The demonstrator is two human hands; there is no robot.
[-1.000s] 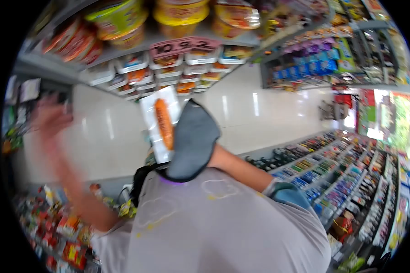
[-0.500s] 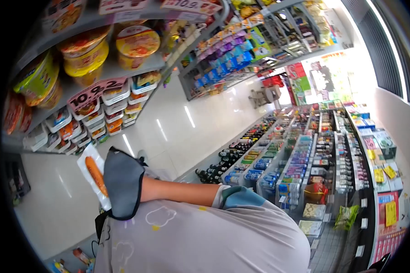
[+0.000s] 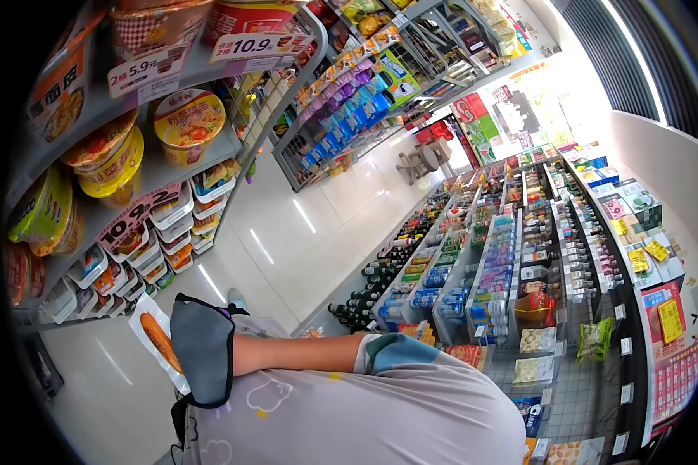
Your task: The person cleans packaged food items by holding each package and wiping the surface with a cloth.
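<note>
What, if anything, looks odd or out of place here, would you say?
One thing looks odd: a grey cover at the end of the right forearm hides the hand, so whether it grips the packaged orange item beside it cannot be seen. Nothing visible looks spilled or damaged.

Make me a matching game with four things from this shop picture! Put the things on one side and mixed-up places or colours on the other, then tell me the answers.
Things:
1. Long packet
2. Mitt-like cover
3. Pink price sign
4. Dark bottles

Places or colours:
A. At the end of the right forearm
B. In a row beside the floor
C. White and orange
D. Just below the yellow bowls

Right pairs: 1-C, 2-A, 3-D, 4-B
</note>
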